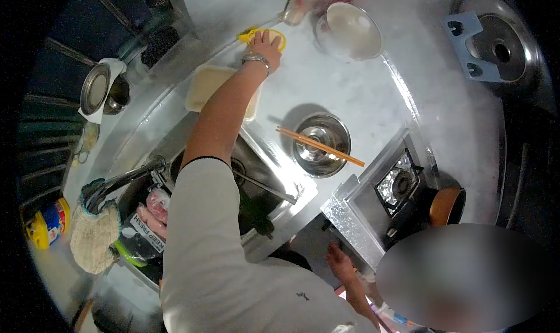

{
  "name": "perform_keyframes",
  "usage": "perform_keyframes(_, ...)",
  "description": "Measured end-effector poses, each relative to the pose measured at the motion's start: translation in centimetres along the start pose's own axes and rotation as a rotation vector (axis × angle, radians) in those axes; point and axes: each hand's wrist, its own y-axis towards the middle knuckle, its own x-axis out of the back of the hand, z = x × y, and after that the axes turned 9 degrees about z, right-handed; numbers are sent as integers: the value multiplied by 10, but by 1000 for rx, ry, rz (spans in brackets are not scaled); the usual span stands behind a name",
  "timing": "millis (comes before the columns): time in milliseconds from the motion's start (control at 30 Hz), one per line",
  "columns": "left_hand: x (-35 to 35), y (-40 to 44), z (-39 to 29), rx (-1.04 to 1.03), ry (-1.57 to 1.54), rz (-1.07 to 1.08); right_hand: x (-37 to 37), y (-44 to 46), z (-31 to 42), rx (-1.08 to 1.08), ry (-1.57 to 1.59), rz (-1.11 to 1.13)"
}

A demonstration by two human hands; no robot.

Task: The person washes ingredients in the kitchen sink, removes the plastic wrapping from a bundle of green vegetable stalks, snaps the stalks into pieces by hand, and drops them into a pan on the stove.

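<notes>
Cloth, yellow-edged, lies toward the far side of the tabletop, directly beneath the left hand, whose fingers rest on it slightly apart, its rim peeking out on both sides. Nearer the body I see the sink, then the stove; the right hand hangs near that, and I can't tell whether it's closed. Next come a white bowl, a steel bowl, and chopsticks across it.

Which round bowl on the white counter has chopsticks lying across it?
The shiny round metal bowl: brown chopsticks lie across its rim, while the round whitish bowl has none.
</notes>
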Motion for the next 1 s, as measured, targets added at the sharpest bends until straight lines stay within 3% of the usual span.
perform_keyframes(67, -17, -6, -3, -20, 50, -18, 0, -5, 3, -6, -3, 29)
perform_keyframes(100, -34, -8, -9, -190, 129, 34, -2, -2, 10, -1, -1, 49)
perform_keyframes(167, -12, -46, -26, -418, 142, 142, -8, 3, 3, 25, -10, 55)
perform_keyframes(200, 19, -81, -36, -470, 73, 193, -9, 3, -1, 38, -34, 56)
perform_keyframes(300, 25, -102, -34, -630, 1, 228, -12, 5, -3, 20, -7, 71)
perform_keyframes(367, 6, -88, -26, -655, 18, 213, -9, 6, 1, 13, -20, 87)
perform_keyframes(433, -19, -64, -16, -669, 125, -69, -2, 4, 6, 4, -39, 104)
perform_keyframes(467, -21, -55, -14, -665, 123, -71, 1, 4, 8, -20, -91, 109)
perform_keyframes(533, 3, -45, -15, -57, -50, -53, 12, 3, 20, -43, -148, 112)
perform_keyframes(567, 0, -36, -10, -54, -52, -51, 16, -2, 29, -77, -52, 120)
perform_keyframes(633, 0, -30, 3, 173, 28, 148, 14, -7, 26, -113, 49, 139)
perform_keyframes(700, 1, -54, -9, 141, 46, 207, 3, 4, 3, -53, -25, 52)
perform_keyframes(767, 40, -94, -40, 197, -31, 334, -8, 8, -12, -13, -42, 73)
perform_keyframes(833, 29, -90, -39, 186, 6, 346, -10, 12, -12, 25, -72, 92)
perform_keyframes(933, 10, -69, -22, 108, 21, 240, -5, 12, 1, 68, -135, 124)
perform_keyframes(1000, 17, -62, -13, 248, -28, 111, 1, 11, 11, 70, -98, 91)
